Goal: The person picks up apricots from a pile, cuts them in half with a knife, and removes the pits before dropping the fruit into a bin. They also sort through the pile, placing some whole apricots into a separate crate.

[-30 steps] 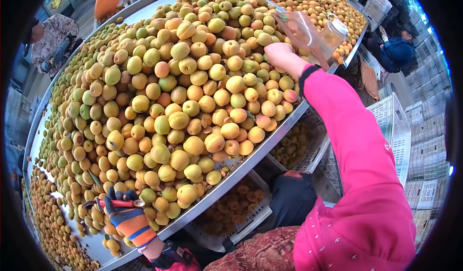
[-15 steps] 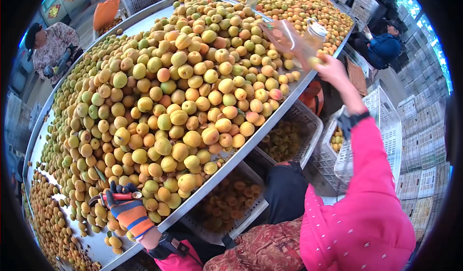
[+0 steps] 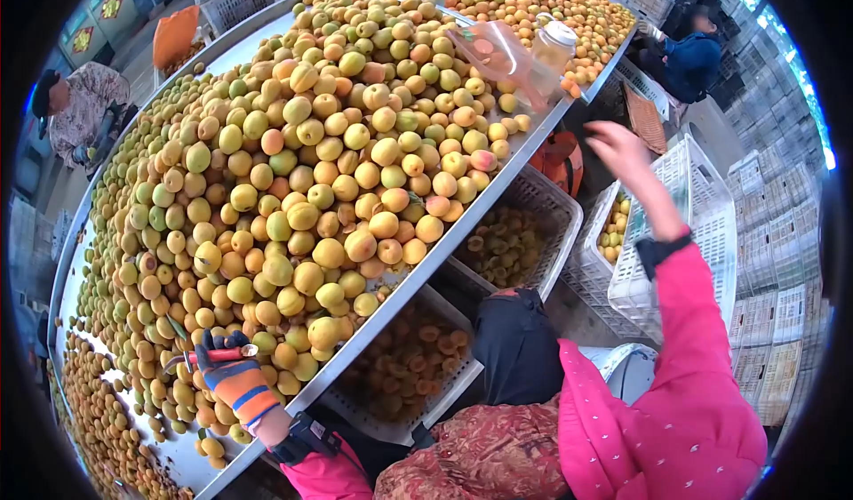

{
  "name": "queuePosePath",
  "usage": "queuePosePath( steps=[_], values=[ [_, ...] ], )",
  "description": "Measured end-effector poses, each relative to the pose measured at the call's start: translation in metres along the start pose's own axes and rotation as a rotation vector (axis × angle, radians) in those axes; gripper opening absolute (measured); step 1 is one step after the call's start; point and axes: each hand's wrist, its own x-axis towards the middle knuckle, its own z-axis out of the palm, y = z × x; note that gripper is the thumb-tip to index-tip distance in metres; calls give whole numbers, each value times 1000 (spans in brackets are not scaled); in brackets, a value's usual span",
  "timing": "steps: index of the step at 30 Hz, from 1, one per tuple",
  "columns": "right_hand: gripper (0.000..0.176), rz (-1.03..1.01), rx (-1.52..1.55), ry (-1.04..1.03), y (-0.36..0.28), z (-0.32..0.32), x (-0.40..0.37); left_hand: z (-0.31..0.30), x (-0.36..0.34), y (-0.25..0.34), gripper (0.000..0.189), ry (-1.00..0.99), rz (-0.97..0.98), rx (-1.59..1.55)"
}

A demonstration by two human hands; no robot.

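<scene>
My left hand [image 3: 233, 377], in a dark glove with orange and blue stripes, is closed around a red-handled tool [image 3: 222, 355]. The tool has a thin curved metal end on its left and a small rounded end on its right. That hand rests at the near edge of a large heap of apricots [image 3: 293, 189] on a metal-rimmed table [image 3: 404, 288]. My right hand [image 3: 622, 155], bare, hangs in the air beyond the rim with fingers stretched out; nothing shows in it. Close by, on the table, lie a clear plastic bag [image 3: 511, 56] and a white-lidded jar [image 3: 555, 45].
Crates [image 3: 566, 233] with halved apricots stand under the table edge. To the right are a crate of apricots [image 3: 613, 229], a tilted white crate [image 3: 680, 224] and a bucket [image 3: 626, 371]. One person [image 3: 84, 113] is at the far left, another [image 3: 693, 60] at the right.
My right hand has drawn back from beside the plastic bag, where a yellowish thing showed at its fingers, to outside the table rim. My left hand keeps hold of the tool.
</scene>
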Motion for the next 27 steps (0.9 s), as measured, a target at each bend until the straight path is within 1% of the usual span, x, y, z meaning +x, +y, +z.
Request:
queuePosePath(
  steps=[1,2,3,4,5,6,8,9,11,12,14,15,16,17,18,19,21,22,24,25,26,27],
  values=[
    [27,112,264,-154,-52,23,21,1,1,-1,28,-18,8,-8],
    [24,-293,149,-91,-61,64,45,2,3,-1,28,-39,17,-17],
    [23,-475,117,-78,-76,103,67,0,4,0,28,-89,-16,-46],
    [22,-421,20,-182,-100,129,80,-1,4,1,28,-77,-10,-41],
    [20,-513,-36,-193,-95,164,98,-1,5,2,29,-102,-2,-32],
    [24,-496,-189,-273,-89,191,111,-3,6,2,31,-127,5,-25],
    [43,-291,-424,-480,-113,188,119,-14,17,7,33,-107,21,35],
    [43,-290,-423,-485,-113,189,117,-16,18,10,33,-116,9,43],
    [52,-354,-514,-488,-109,186,112,-16,18,14,33,-125,-2,47],
    [52,-360,-517,-485,-110,183,114,-14,15,13,33,-153,3,56],
    [34,-254,-508,-432,-107,179,115,-6,5,11,33,-180,10,66],
    [39,-258,-511,-370,-102,177,117,1,-1,10,32,-153,27,98],
    [41,-261,-503,-327,-95,173,118,2,-5,11,32,-123,41,134],
    [40,-271,-406,-290,-89,166,120,-2,0,14,31,-226,-20,7],
    [40,-284,-311,-252,-85,162,122,-6,2,15,31,-225,-20,4],
    [40,-290,-314,-252,-83,161,126,-8,3,15,31,-197,-25,-31],
    [43,302,456,-468,-112,139,120,-8,4,13,30,-171,-36,-60],
    [43,303,457,-469,-124,141,117,-8,4,11,30,-202,-53,-77],
    [49,215,360,-687,-144,148,113,-3,1,7,29,-232,-70,-91],
    [47,-81,79,-587,-131,172,114,2,-2,5,29,-171,-54,-66],
    [45,-373,-200,-470,-135,185,110,4,-4,5,28,-109,-37,-41],
    [39,-376,-363,-470,-136,192,108,4,-4,6,28,-108,-33,-39]
  ],
)
